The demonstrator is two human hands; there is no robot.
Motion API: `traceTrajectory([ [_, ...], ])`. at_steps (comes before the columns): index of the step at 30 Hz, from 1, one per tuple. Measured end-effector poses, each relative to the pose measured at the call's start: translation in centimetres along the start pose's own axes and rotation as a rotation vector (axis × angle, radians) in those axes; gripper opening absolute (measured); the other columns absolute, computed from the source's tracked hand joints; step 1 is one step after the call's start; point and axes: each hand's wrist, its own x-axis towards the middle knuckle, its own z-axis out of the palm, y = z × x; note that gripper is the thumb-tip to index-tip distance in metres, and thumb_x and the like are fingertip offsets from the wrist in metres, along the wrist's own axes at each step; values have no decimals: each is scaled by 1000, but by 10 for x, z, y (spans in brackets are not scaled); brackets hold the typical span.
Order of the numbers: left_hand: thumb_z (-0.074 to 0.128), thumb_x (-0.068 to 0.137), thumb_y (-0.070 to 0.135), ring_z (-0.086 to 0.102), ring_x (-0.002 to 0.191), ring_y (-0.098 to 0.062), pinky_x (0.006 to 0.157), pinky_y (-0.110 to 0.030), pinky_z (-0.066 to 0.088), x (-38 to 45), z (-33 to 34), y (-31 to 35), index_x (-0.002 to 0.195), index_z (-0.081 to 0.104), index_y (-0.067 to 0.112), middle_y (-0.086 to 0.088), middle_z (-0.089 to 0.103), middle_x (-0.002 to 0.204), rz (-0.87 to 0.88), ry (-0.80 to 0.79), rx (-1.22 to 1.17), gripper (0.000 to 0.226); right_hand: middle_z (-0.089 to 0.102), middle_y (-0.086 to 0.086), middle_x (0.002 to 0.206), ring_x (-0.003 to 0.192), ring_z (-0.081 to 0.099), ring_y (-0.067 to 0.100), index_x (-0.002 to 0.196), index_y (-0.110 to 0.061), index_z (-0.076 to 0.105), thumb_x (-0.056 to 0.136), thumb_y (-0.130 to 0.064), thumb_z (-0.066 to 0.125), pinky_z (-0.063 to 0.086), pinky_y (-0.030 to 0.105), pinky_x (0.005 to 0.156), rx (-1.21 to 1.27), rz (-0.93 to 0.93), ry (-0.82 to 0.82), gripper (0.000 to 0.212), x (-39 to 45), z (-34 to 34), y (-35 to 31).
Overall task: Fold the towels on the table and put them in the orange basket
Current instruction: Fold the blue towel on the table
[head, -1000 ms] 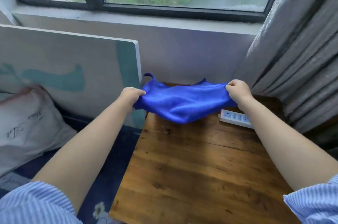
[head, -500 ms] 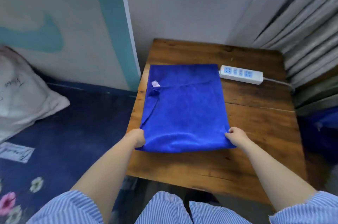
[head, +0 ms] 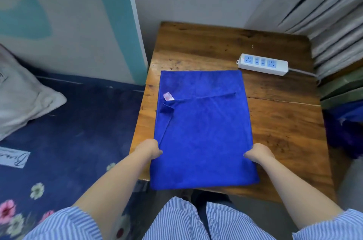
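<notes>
A blue towel (head: 204, 131) lies flat on the small wooden table (head: 279, 122), folded over once, with a white label showing near its left edge. The near end of the towel hangs slightly past the table's front edge. My left hand (head: 150, 149) pinches the towel's left edge. My right hand (head: 258, 154) pinches its right edge. Both grips sit a little above the near corners. No orange basket is in view.
A white power strip (head: 263, 64) with a grey cable lies at the table's back right. More blue cloth (head: 345, 128) sits low beyond the table's right side. A dark floral bed (head: 68, 131) with a pillow (head: 21, 98) lies left; grey curtains (head: 324, 10) hang at the back right.
The towel went from held up in the air to spread flat on the table. It now lies nearer me, its end past the front edge, and my hands sit higher along its sides.
</notes>
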Motion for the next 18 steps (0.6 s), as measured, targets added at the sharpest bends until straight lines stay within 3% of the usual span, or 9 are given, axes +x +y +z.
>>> traceTrajectory([
  [2,46,95,33,48,88,-21,71,-28,37,7,-13,9,106,49,8,-9,52,103,32,137,-116,27,58,11,93,82,52,27,79,-10,50,83,-14,49,39,27,65,78,-34,120,6,6,-11,-12],
  [5,50,93,36,54,109,-26,79,-31,43,19,-33,33,126,40,5,-11,53,123,45,227,-336,46,60,14,114,105,55,32,108,-5,55,87,-13,49,45,33,82,97,-143,264,23,24,-40,-38],
  [7,52,92,37,52,115,-28,83,-33,45,24,-43,49,133,35,4,-11,50,131,24,321,-481,55,56,15,124,116,50,32,120,-3,52,88,-11,48,43,35,91,99,-251,294,34,33,-56,-54],
  [10,58,87,41,52,113,-28,87,-37,48,41,-54,69,126,40,5,-12,49,127,-63,469,-658,56,47,13,134,126,41,29,129,-4,47,89,-10,50,35,33,102,75,-428,297,41,48,-72,-77],
  [14,64,82,41,44,124,-30,100,-37,42,61,-62,81,128,39,2,-15,46,132,-259,513,-788,65,32,10,146,136,26,26,136,-10,39,89,-10,52,28,33,109,42,-526,309,49,68,-81,-95],
  [16,62,86,31,43,125,-31,97,-37,41,68,-66,79,127,40,1,-15,46,133,-325,496,-799,56,29,8,148,138,24,26,139,-14,35,90,-11,51,29,34,109,-29,-520,295,51,77,-84,-100],
  [18,55,90,18,51,112,-32,82,-34,44,74,-70,74,115,49,3,-13,53,119,-336,461,-818,31,40,8,140,132,32,27,139,-15,36,91,-12,49,33,34,105,-117,-521,285,50,87,-86,-103],
])
